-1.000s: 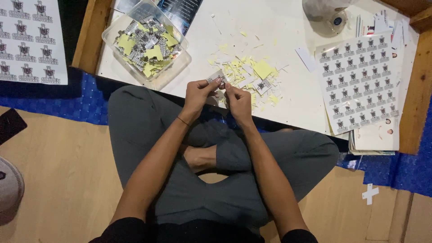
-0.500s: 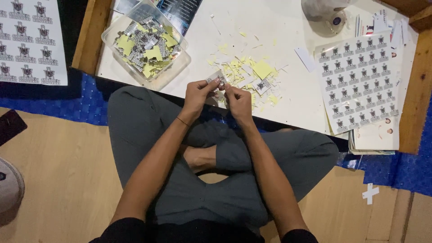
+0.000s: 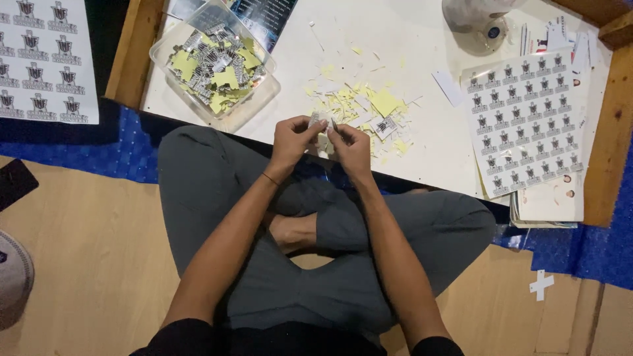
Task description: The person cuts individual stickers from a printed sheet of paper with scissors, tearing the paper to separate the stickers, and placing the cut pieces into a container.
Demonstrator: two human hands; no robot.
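Note:
My left hand (image 3: 293, 137) and my right hand (image 3: 350, 146) meet at the near edge of a low white table (image 3: 422, 46), above my crossed legs. Both pinch one small sticker piece (image 3: 320, 123) between their fingertips. Just beyond the hands lies a heap of yellow backing scraps and cut stickers (image 3: 369, 109). A clear plastic tub (image 3: 214, 66) to the left holds several cut stickers and yellow bits.
A printed sticker sheet (image 3: 527, 125) lies on a paper stack at the table's right. Another sticker sheet (image 3: 39, 59) lies on the left. A small white fan (image 3: 478, 23) stands at the back. Blue mat and wooden floor surround the table; a phone (image 3: 13, 184) lies at the left.
Hardly anything differs: both hands stay together at the table edge, with only slight finger movement on the small piece.

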